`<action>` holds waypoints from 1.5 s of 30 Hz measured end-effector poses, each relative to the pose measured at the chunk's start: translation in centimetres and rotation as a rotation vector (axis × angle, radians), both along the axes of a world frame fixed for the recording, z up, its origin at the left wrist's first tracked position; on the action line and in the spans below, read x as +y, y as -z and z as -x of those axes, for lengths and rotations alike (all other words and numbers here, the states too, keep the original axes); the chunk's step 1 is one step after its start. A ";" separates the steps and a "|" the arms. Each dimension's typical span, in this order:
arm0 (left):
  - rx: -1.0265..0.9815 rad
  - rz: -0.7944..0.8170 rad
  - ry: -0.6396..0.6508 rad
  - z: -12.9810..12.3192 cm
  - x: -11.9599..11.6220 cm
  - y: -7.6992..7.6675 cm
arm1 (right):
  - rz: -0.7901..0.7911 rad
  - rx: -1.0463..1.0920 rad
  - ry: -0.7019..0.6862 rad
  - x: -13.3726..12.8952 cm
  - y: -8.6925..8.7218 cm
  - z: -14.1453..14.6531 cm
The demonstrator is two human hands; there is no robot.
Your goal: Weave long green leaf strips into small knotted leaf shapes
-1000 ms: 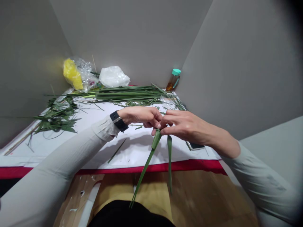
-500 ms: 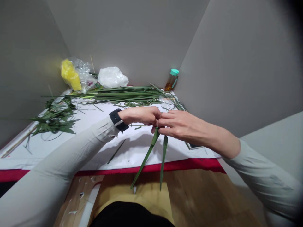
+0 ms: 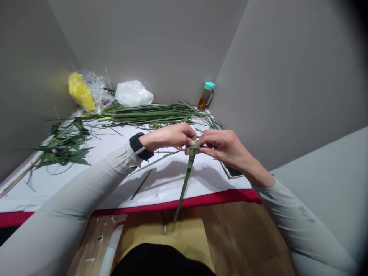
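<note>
Between my hands, above the white-covered table, is a folded green leaf strip (image 3: 190, 158). One long tail of it hangs down past the table's front edge, and another blade (image 3: 161, 158) stretches off to the left beneath my left wrist. My left hand (image 3: 175, 137), with a dark watch at the wrist, pinches the folded part from the left. From the right, my right hand (image 3: 220, 143) grips the same fold with thumb and fingers. Part of the fold is hidden behind the fingertips. A small bit of red shows just below my left fingers.
Long green leaves (image 3: 149, 114) lie across the table's back. A leafy bunch (image 3: 64, 143) is at left, with a yellow item in clear plastic (image 3: 82, 92) and a white plastic bag (image 3: 134, 93) behind. A teal-capped bottle (image 3: 206, 95) stands back right; a dark flat device (image 3: 233, 171) lies right.
My right hand has turned and now pinches the fold from the side. One tail that hung down has swung to the left, leaving a single strip hanging.
</note>
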State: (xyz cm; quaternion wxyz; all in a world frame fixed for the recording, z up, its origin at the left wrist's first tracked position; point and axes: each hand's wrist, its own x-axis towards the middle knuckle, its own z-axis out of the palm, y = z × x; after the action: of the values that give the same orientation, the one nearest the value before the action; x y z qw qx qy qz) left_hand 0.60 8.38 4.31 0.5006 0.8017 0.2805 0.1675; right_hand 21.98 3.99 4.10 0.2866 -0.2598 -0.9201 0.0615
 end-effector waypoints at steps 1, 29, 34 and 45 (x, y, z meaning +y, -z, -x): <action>-0.006 0.003 -0.004 0.0 0.2 0.2 | 0.041 0.044 0.023 -0.1 0.2 0.1; -0.449 0.235 -0.337 -0.4 -6.7 1.3 | 0.754 0.987 0.163 -4.4 2.3 3.5; -0.507 0.219 -0.348 -0.8 -8.0 1.6 | 0.831 1.088 0.199 -6.2 2.2 4.0; -0.440 0.237 -0.340 -1.0 -10.1 1.9 | 1.120 1.086 0.097 -6.9 1.3 2.7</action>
State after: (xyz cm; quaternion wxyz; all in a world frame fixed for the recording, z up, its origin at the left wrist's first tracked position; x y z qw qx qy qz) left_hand 1.56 -1.69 2.42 0.6043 0.6236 0.3133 0.3845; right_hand 19.30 -2.94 2.84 0.5252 -0.3391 -0.4707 0.6226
